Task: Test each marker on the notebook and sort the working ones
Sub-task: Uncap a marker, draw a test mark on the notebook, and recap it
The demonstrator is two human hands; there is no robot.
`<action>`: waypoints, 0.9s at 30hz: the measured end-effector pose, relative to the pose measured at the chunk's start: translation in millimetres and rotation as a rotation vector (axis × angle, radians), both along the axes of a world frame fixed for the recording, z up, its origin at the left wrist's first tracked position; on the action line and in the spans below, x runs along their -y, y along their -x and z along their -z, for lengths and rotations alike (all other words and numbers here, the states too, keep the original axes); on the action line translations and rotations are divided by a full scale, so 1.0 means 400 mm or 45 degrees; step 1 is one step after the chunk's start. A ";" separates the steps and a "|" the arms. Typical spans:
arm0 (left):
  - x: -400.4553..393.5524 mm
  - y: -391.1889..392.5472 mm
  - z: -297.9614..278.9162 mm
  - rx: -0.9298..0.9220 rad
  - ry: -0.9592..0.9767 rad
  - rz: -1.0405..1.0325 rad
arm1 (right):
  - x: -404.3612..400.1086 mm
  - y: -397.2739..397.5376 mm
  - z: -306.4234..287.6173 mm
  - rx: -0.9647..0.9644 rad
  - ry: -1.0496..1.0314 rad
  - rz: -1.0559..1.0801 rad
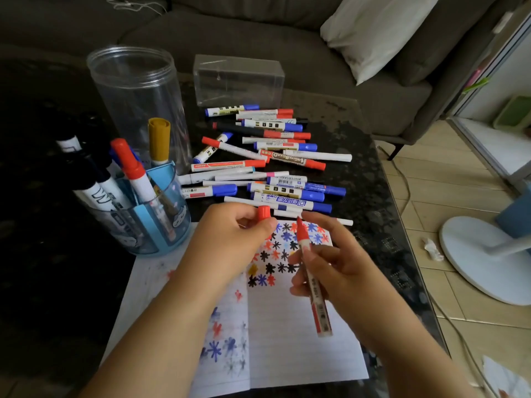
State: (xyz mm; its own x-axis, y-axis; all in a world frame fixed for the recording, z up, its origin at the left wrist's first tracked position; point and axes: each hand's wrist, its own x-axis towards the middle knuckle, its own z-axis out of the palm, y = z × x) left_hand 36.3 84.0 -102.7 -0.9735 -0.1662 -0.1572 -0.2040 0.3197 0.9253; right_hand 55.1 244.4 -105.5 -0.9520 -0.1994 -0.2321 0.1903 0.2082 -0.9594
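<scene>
Left hand (230, 234) pinches a red cap (263, 214) – right hand (330, 265) grips the uncapped marker (311, 278), tip at 12 o'clock, above the notebook (287, 340)

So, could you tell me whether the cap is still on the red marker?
No, the left hand pinches the red cap apart from the red marker gripped by the right hand.

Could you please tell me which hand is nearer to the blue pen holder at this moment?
Left. The left hand, pinching a red cap, sits just right of the blue pen holder; the right hand, gripping the uncapped red marker, is farther right.
</scene>
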 end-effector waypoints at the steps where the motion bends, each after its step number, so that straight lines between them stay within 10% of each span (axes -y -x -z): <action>1: 0.004 0.001 0.001 -0.016 0.061 0.012 | -0.001 -0.002 -0.007 0.007 0.105 0.017; 7: 0.026 0.002 0.003 -0.036 0.288 0.102 | -0.010 0.004 0.008 0.294 0.744 0.138; 18: 0.025 -0.003 0.009 0.030 0.497 0.303 | 0.013 -0.026 0.071 -0.257 -0.079 0.116; 27: 0.014 -0.001 0.019 0.088 0.608 0.407 | 0.015 -0.026 0.112 -0.407 -0.182 0.222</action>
